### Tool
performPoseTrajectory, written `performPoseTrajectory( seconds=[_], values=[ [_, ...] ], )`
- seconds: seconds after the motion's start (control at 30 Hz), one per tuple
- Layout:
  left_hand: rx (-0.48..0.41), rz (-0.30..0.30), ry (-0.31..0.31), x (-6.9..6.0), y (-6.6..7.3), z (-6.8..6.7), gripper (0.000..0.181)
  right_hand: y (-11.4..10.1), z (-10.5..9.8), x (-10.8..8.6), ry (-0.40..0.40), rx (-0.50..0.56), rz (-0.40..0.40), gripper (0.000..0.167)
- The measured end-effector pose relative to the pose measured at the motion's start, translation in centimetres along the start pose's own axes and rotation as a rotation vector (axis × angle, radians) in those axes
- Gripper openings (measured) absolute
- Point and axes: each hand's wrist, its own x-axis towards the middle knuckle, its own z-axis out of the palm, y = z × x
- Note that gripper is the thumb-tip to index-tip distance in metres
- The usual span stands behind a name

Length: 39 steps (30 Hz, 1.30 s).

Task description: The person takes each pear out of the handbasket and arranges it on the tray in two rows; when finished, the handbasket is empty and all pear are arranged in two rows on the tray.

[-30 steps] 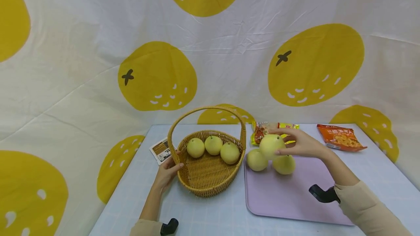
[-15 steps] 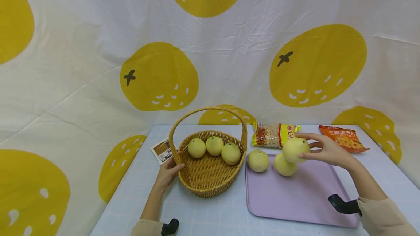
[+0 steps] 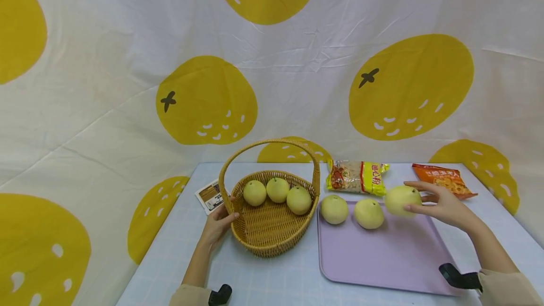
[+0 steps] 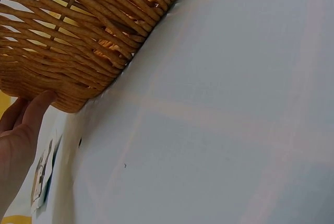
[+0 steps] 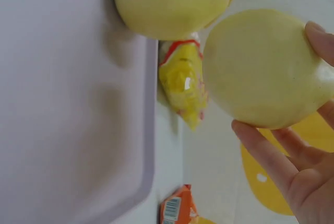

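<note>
My left hand (image 3: pixel 216 225) grips the side of a wicker basket (image 3: pixel 267 228) by the foot of its arched handle, thumb over the rim. The left wrist view shows those fingers (image 4: pixel 36 110) against the weave. Three pale yellow-green pears, among them the middle pear (image 3: pixel 277 190), sit along the basket's back. My right hand (image 3: pixel 446 207) holds another such pear (image 3: pixel 401 200) over the back right of a lilac tray (image 3: pixel 378 261). From the right wrist, this pear (image 5: pixel 261 70) appears lifted off the tray. Two pears (image 3: pixel 334 209) stand side by side at the tray's back left.
A yellow-and-red food packet (image 3: pixel 357 176) lies behind the tray. Further right is an orange snack bag (image 3: pixel 444 180). Left of the basket, a small printed packet (image 3: pixel 209 196) lies on the pale checked tablecloth (image 3: pixel 263 282). A fruit-patterned curtain (image 3: pixel 293 93) hangs behind the table.
My right hand has carried its pear rightward and somewhat lower, from above the two tray pears to beside them. The left hand and the basket have stayed put.
</note>
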Motion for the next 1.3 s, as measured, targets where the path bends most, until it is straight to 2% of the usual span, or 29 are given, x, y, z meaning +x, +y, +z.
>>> performPoseTrajectory(
  seconds=[0.3, 0.57, 0.73, 1.1, 1.3],
  values=[
    [0.010, 0.021, -0.003, 0.1, -0.2, -0.2, 0.059, 2.4, 0.8, -0.8, 0.020, -0.004, 0.036, 0.056],
    [0.003, 0.015, -0.005, 0.0, -0.2, -0.2, 0.059, 3.5, 1.5, -1.4, 0.018, -0.003, 0.059, 0.057],
    [0.016, 0.031, -0.009, 0.2, -0.2, -0.3, 0.060, 3.9, 1.9, -1.5, -0.006, -0.003, 0.090, 0.058],
    [0.003, 0.003, -0.025, 0.0, -0.1, -0.3, 0.064, 4.1, 3.0, -1.7, -0.055, 0.020, 0.134, 0.061],
    [0.015, 0.009, -0.017, 0.0, -0.2, -0.3, 0.064, 4.3, 3.3, -1.7, -0.057, 0.015, 0.146, 0.062]
  ],
)
